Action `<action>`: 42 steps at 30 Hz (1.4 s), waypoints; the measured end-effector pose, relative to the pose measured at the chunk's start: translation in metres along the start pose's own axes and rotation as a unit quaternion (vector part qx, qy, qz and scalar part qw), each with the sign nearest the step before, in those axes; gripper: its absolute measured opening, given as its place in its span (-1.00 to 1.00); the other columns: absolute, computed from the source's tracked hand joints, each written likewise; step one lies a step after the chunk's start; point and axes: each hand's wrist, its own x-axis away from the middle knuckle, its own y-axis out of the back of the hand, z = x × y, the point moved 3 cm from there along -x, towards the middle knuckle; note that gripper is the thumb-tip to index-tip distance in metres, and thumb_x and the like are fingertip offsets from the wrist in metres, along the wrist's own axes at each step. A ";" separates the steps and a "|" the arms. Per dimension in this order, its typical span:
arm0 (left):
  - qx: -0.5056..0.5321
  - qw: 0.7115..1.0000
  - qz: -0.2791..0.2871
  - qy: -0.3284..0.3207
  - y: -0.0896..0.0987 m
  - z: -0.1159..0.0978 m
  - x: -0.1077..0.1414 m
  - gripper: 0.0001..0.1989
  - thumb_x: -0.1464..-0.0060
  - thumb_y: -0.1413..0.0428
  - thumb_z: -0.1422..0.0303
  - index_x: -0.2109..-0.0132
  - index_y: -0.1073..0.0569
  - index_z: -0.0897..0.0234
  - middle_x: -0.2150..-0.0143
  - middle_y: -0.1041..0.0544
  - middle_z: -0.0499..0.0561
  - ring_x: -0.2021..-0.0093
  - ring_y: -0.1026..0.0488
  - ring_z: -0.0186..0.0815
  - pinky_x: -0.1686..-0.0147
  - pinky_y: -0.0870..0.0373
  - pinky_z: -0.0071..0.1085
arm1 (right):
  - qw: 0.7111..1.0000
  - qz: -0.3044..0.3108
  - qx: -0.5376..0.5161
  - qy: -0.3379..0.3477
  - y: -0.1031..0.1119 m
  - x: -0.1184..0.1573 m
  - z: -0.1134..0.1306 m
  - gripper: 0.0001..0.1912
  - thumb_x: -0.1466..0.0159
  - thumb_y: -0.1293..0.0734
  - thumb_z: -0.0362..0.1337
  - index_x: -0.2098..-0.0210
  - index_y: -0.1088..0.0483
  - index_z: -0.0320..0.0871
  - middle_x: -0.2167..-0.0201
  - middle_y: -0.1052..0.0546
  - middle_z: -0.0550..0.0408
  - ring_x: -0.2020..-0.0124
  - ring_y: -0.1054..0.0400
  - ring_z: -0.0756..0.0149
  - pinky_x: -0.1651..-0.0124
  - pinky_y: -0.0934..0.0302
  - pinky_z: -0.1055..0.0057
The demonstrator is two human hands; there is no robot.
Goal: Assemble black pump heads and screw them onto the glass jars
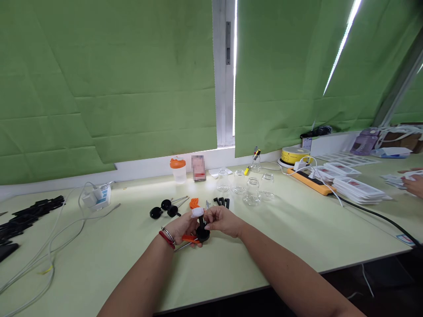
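Two bare hands work at the lower centre of the frame, holding a small black assembly [203,234] above a pale green bench [231,273]. Its largest visible part is round, dark and glossy, with a short black stem rising from it. At the top of the stem sits a whitish, translucent cap [198,212], wider than the stem. An orange piece [190,238] shows against the left side of the round part, and a thin metal rod [182,247] slants out toward the lower left. Fingers cover some of the joins, so how the parts connect cannot be told.

The left hand [185,231], with bangles and a red band at its wrist, grasps the assembly from the left. The right hand [221,220] has thumb and fingertips bent together at the stem; whether they grip it or some small part is hidden.

Just beyond the hands, in the middle of the frame, lie round black pieces [172,211] with metal rods, loose orange pieces [194,203] and black L-shaped pieces [221,202]. Four clear glass jars [253,191] stand right of centre. At the right edge, another person's hand [414,186] touches white papers.
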 end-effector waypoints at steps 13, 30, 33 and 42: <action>0.001 1.000 0.000 0.000 0.002 0.000 -0.001 -0.46 0.07 0.04 -0.11 0.17 -0.37 0.26 0.39 -0.49 0.09 0.57 -0.47 -0.21 0.71 -0.19 -0.46 | 1.000 -0.008 -0.003 -0.008 0.001 0.001 -0.003 -0.67 0.12 -0.52 -0.30 0.51 -0.29 -0.21 0.47 -0.37 0.20 0.42 -0.25 0.45 0.27 -0.15 0.42; -0.004 1.000 0.008 0.005 0.000 -0.001 0.000 -0.46 0.10 0.04 -0.15 0.25 -0.34 0.26 0.36 -0.51 0.13 0.59 -0.47 -0.23 0.71 -0.20 -0.47 | 1.000 -0.005 -0.010 -0.015 0.000 0.001 -0.001 -0.64 0.14 -0.54 -0.26 0.41 -0.39 -0.25 0.45 -0.43 0.16 0.37 -0.32 0.40 0.19 -0.18 0.35; -0.009 1.000 0.013 0.000 -0.001 -0.002 0.000 -0.44 0.09 0.06 -0.16 0.23 -0.35 0.27 0.36 -0.52 0.14 0.59 -0.47 -0.24 0.70 -0.21 -0.46 | 1.000 -0.003 -0.011 -0.013 0.000 0.002 0.000 -0.66 0.12 -0.53 -0.24 0.41 -0.40 -0.25 0.44 -0.45 0.15 0.36 -0.33 0.39 0.16 -0.19 0.33; 0.007 0.999 0.046 -0.005 0.003 0.003 -0.004 -0.39 0.06 0.10 -0.19 0.18 -0.36 0.26 0.37 -0.53 0.11 0.56 -0.48 -0.21 0.71 -0.18 -0.47 | 1.000 -0.004 -0.009 -0.007 0.002 0.001 -0.005 -0.67 0.09 -0.52 -0.22 0.41 -0.41 -0.25 0.46 -0.45 0.15 0.37 -0.33 0.39 0.18 -0.19 0.34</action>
